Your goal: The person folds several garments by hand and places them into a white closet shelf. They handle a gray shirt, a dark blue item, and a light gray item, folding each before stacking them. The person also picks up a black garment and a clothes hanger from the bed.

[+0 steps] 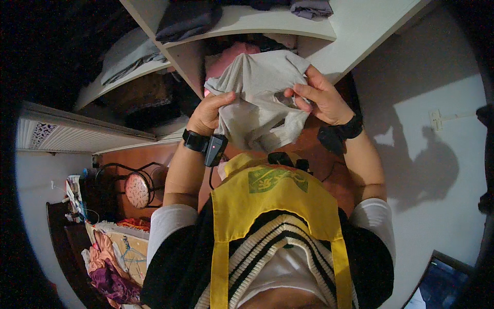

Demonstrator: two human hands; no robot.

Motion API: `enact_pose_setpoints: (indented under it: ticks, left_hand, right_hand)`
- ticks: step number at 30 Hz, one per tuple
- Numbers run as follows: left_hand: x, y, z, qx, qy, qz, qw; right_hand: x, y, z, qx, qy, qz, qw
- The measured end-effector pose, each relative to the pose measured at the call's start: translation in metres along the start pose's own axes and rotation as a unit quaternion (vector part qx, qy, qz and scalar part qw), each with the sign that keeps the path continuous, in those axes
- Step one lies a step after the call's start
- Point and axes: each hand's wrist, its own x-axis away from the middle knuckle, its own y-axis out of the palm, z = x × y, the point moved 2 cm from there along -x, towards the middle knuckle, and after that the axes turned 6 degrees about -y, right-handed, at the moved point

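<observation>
A light grey cloth garment hangs between my two hands, partly bunched, with dark gaps in its folds. My left hand grips its left edge, the thumb lying on top of the fabric. On the other side my right hand pinches the garment's right edge between thumb and fingers. Just behind the cloth is an open shelf compartment of a white wardrobe, with pink fabric and darker clothes inside. The garment hides part of that compartment. Both wrists wear black straps with small devices.
Dark folded clothes lie on the shelf above. To the left, more shelves hold a grey folded garment, beside a louvred white door. A round stool and a bed with heaped clothes stand at lower left. A white wall rises on the right.
</observation>
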Motion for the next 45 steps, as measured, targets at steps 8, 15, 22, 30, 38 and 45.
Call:
enact_pose_setpoints:
  ticks: [8, 15, 22, 30, 38, 45]
  left_hand:
    - [-0.009, 0.001, 0.002, -0.224, 0.072, 0.045, 0.971]
    - [-0.011, 0.008, 0.002, 0.017, -0.004, 0.009, 1.0]
    - [-0.009, 0.009, 0.005, 0.07, -0.054, 0.011, 0.996]
    - [-0.011, -0.004, 0.003, 0.082, -0.054, 0.026, 0.995]
    - [-0.011, -0.014, 0.0, 0.125, -0.068, -0.034, 0.989]
    - [-0.013, -0.026, -0.001, 0.113, -0.054, 0.002, 0.992]
  right_hand:
    - [0.01, -0.01, -0.013, 0.011, -0.022, 0.064, 0.998]
    - [0.012, -0.01, -0.015, 0.017, -0.026, 0.061, 0.998]
    - [0.011, -0.011, -0.013, 0.073, -0.021, 0.06, 0.995]
    - [0.016, -0.012, -0.013, 0.075, -0.014, 0.052, 0.996]
    - [0.012, -0.012, 0.002, 0.076, -0.01, 0.09, 0.993]
    - [0.008, -0.025, 0.011, 0.097, -0.027, 0.068, 0.993]
